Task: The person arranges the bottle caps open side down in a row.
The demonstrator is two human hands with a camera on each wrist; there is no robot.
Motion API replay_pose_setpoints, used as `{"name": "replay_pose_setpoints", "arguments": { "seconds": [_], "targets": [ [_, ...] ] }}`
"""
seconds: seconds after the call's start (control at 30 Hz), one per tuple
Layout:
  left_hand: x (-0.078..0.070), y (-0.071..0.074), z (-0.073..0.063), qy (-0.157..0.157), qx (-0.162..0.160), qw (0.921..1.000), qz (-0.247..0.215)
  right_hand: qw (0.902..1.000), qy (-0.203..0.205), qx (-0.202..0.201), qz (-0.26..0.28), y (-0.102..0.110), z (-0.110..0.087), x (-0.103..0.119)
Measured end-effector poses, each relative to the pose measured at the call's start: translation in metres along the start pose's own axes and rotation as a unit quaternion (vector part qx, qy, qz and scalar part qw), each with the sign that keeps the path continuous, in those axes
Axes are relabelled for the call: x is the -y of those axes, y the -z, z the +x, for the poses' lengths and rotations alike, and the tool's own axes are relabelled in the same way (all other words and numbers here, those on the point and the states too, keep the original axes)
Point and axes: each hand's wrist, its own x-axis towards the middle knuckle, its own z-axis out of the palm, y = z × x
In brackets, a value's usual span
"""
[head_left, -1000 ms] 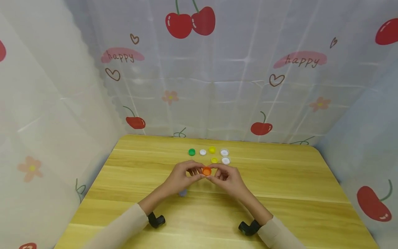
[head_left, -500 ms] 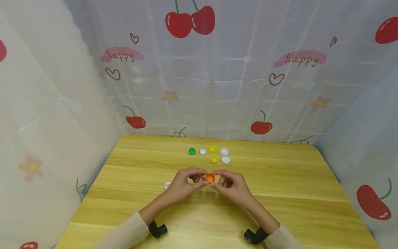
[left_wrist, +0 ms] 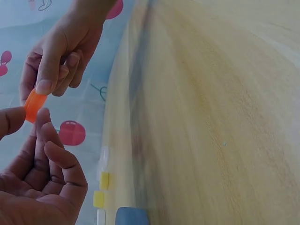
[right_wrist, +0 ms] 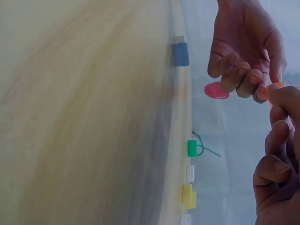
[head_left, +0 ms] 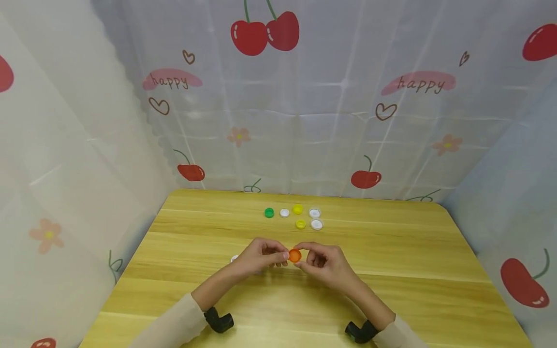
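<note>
Pale wooden table [head_left: 391, 251] under cherry-print curtains. Small round orange plastic bottle cap [head_left: 295, 255] pinched between left hand [head_left: 260, 257] and right hand [head_left: 327, 263], lifted above tabletop. Probably light, stiff, slightly slick; best gripped across ribbed rim.

Wooden table [head_left: 391, 251], seemingly plastic cherry-print curtain [head_left: 330, 121].

Soft, even light is falling on my pale wooden table [head_left: 391, 251], leaving faint shadows under my hands. Both wrist views are blurring the wood grain; the head view is bending at its edges.
</note>
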Motion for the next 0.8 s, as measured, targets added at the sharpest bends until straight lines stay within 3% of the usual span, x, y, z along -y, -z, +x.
{"name": "replay_pose_setpoints", "arguments": {
  "seconds": [0.37,0.57,0.7,0.77,0.8],
  "targets": [
    [0.0025,-0.0011,0.0002,-0.002,0.008,0.9998,0.016,0.9998,-0.005,0.018,-0.007,0.0013,-0.0023,0.0011],
    [0.0034,-0.0018,-0.0016,-0.035,-0.026,0.9967,0.069,0.9999,-0.005,0.013,0.002,-0.0003,-0.0023,-0.0006],
    [0.0047,-0.0024,-0.0034,-0.096,-0.057,0.9828,0.147,0.998,-0.054,0.023,0.023,0.0,-0.0033,-0.0023],
    [0.0044,-0.0029,-0.0042,-0.141,-0.067,0.9686,0.194,0.993,-0.092,0.045,0.058,0.0008,-0.0039,-0.0033],
    [0.0042,-0.003,-0.0045,-0.172,-0.071,0.9565,0.225,0.989,-0.109,0.059,0.081,0.0013,-0.004,-0.0041]
  ]
}}
